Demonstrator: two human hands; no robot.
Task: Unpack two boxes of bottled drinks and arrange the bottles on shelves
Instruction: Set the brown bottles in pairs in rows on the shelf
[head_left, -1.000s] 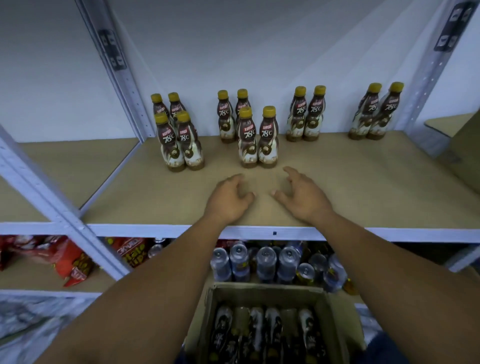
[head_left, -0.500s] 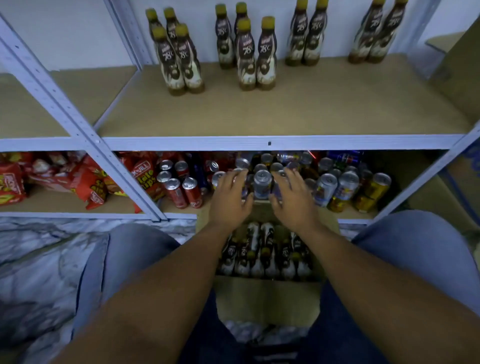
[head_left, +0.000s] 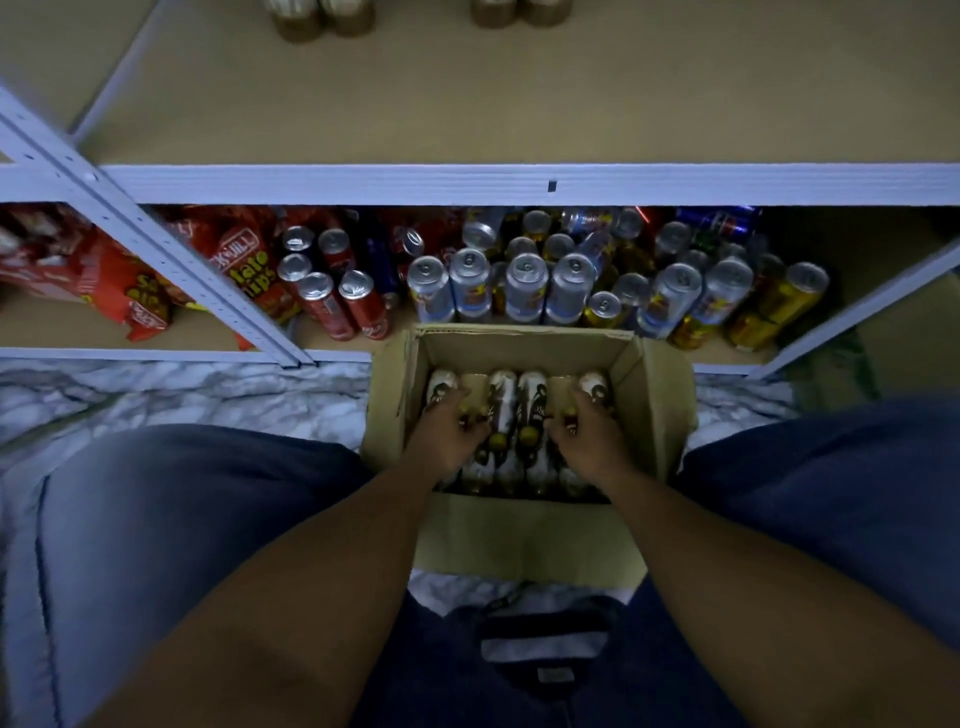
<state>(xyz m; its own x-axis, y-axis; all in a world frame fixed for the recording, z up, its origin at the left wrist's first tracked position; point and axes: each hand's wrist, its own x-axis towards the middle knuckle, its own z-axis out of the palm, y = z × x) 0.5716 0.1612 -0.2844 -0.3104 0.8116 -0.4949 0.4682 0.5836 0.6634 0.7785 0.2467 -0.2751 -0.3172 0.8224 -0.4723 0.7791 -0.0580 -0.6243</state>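
An open cardboard box (head_left: 524, 535) stands on the floor between my knees, below the shelving. Several brown and white bottles with yellow caps (head_left: 501, 389) lie packed in it. Both my hands are down inside the box. My left hand (head_left: 447, 441) curls its fingers round the neck of a bottle on the left side. On the right side, my right hand (head_left: 587, 441) curls round another bottle's neck. The upper shelf board (head_left: 467, 104) shows only the bases of two pairs of placed bottles (head_left: 322, 15) at the top edge.
The lower shelf behind the box holds several silver and gold cans (head_left: 524, 286), red cans (head_left: 337, 301) and red snack bags (head_left: 104, 280). A slanted white shelf upright (head_left: 156, 249) crosses at the left. Marble-patterned floor (head_left: 208, 395) lies around the box.
My hands came down from the upper shelf, passed in front of the lower shelf and went into the box. Their fingers have closed on bottle necks. The view tilted downward.
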